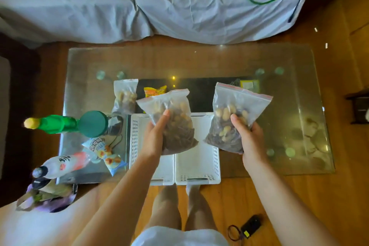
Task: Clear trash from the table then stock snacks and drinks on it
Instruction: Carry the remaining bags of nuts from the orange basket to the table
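My left hand (154, 138) grips a clear zip bag of nuts and dried fruit (175, 122), held above a white slotted basket (199, 168) at the glass table's near edge. My right hand (249, 138) holds a second zip bag with a red seal (233, 110) just right of the basket. A third bag of nuts (124, 96) stands on the glass table (289, 106) at the left. An orange snack packet (154, 91) lies behind the bag in my left hand.
At the table's left end stand a green bottle with a yellow cap (52, 124), a green-lidded jar (92, 124), a pale bottle (61, 164) and a blue snack packet (107, 156). A sheet-covered sofa (179, 2) lies beyond. A black charger (250, 225) rests on the wooden floor.
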The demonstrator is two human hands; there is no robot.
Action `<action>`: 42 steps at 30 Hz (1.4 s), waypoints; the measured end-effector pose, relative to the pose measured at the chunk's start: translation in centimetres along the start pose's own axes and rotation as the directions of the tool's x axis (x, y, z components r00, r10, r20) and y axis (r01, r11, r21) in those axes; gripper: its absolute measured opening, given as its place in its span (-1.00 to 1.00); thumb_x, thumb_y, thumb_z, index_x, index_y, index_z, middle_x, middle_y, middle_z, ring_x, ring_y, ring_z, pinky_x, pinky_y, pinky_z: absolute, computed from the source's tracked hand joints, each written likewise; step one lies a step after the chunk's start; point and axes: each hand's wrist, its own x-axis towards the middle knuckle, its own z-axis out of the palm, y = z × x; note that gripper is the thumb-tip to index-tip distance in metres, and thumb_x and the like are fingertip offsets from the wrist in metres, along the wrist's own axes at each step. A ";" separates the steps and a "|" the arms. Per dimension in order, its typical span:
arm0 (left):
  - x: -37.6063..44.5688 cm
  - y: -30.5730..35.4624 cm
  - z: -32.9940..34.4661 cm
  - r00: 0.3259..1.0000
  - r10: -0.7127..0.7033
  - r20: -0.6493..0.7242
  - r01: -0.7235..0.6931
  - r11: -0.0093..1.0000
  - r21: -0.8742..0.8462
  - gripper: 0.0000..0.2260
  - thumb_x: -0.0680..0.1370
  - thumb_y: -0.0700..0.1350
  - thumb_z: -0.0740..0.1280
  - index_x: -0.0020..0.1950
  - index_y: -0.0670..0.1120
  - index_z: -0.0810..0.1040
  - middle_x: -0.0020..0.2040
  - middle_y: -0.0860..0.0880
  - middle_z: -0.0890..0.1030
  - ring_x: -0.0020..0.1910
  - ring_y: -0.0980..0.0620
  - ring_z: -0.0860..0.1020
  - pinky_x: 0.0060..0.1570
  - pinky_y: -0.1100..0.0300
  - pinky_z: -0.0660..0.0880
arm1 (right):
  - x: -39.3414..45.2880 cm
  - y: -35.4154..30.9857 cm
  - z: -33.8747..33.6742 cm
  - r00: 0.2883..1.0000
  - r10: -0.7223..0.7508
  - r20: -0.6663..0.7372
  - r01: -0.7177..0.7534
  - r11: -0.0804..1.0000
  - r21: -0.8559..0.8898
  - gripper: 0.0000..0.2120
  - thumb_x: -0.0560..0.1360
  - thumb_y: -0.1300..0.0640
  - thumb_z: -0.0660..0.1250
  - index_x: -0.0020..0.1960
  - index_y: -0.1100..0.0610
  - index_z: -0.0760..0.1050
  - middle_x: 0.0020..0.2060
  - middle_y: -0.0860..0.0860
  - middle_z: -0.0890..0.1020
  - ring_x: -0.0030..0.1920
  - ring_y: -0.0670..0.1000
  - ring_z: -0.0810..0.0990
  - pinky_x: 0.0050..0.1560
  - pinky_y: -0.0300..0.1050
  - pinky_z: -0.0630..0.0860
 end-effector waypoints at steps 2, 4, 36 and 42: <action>4.9 -0.2 1.2 1.000 -0.021 0.000 0.021 1.000 0.020 -0.88 0.48 0.14 0.28 -0.08 0.13 0.51 -0.18 0.18 0.63 -0.27 0.24 0.64 -0.45 0.41 0.51 | 4.5 0.1 1.6 1.000 -0.003 0.007 0.003 1.000 -0.014 -0.92 0.35 -0.05 0.42 -0.17 -0.14 0.55 -0.29 -0.32 0.65 -0.14 -0.18 0.64 -0.18 -0.18 0.51; 10.2 -0.6 2.2 1.000 -0.023 -0.004 0.023 0.999 0.036 -0.93 0.51 0.09 0.29 -0.09 0.13 0.52 -0.15 0.16 0.62 -0.26 0.24 0.63 -0.43 0.38 0.51 | 9.2 0.7 2.9 1.000 -0.011 0.008 0.012 0.999 -0.035 -0.96 0.39 0.00 0.42 -0.22 -0.13 0.58 -0.31 -0.29 0.66 -0.23 -0.25 0.64 -0.21 -0.18 0.50; 29.1 -9.7 5.6 0.991 -0.092 -0.094 0.132 0.744 0.655 -0.35 0.47 0.32 0.19 0.35 -0.13 0.27 0.21 -0.12 0.48 0.04 -0.06 0.49 0.01 0.02 0.53 | 28.5 9.5 4.7 0.982 0.180 0.057 -0.125 0.849 -0.512 -0.63 0.48 -0.11 0.28 0.21 0.01 0.39 -0.19 -0.17 0.44 -0.20 -0.21 0.38 -0.05 -0.08 0.32; 27.1 -8.2 5.3 0.993 -0.088 -0.081 0.119 0.738 0.665 -0.37 0.51 0.29 0.13 0.42 -0.11 0.25 0.27 -0.12 0.49 0.18 -0.14 0.50 -0.05 0.06 0.48 | 26.3 7.7 4.2 0.972 0.220 0.081 -0.149 0.847 -0.510 -0.40 0.49 -0.11 0.27 0.46 -0.06 0.14 0.37 0.01 0.37 0.37 0.11 0.34 0.24 0.11 0.33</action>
